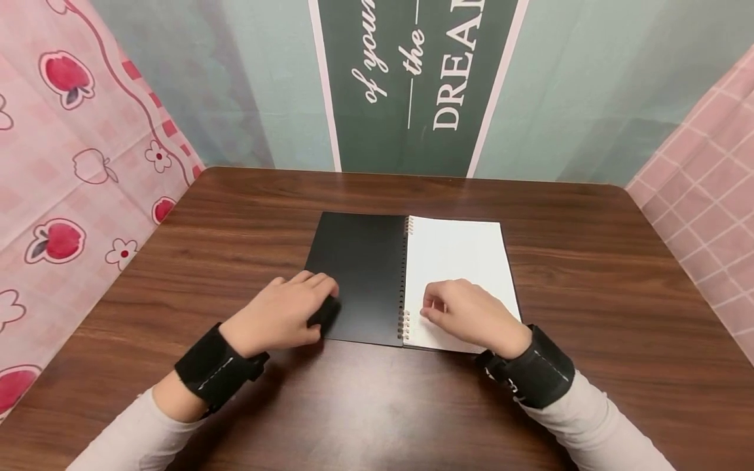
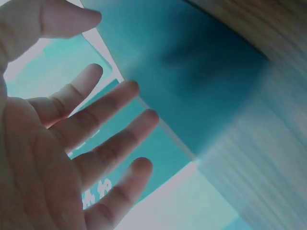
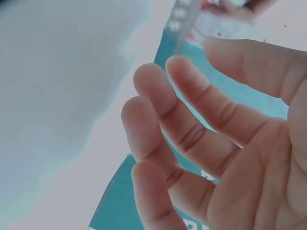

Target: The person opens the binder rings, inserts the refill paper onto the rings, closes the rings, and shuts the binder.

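A spiral-bound notebook lies spread flat on the brown table, its black cover [image 1: 365,275] on the left and a white page [image 1: 456,252] on the right. Coil binding [image 1: 404,320] runs between them. My left hand [image 1: 285,311] is over the cover's lower left edge, fingers spread; the left wrist view shows a bare palm [image 2: 53,153]. Above the lower part of the page is my right hand [image 1: 471,311], its fingers loosely bent. Nothing sits between those fingers [image 3: 144,124] in the right wrist view. Whether either hand touches the notebook, I cannot tell.
The wooden table [image 1: 247,209] extends around the notebook. Behind it hangs a pale green cloth [image 1: 589,85] with a dark lettered panel [image 1: 412,144]. A pink fruit-print cloth [image 1: 100,131] borders the left side, and pink checked cloth [image 1: 707,190] the right. Both wrists wear black bands [image 1: 220,369].
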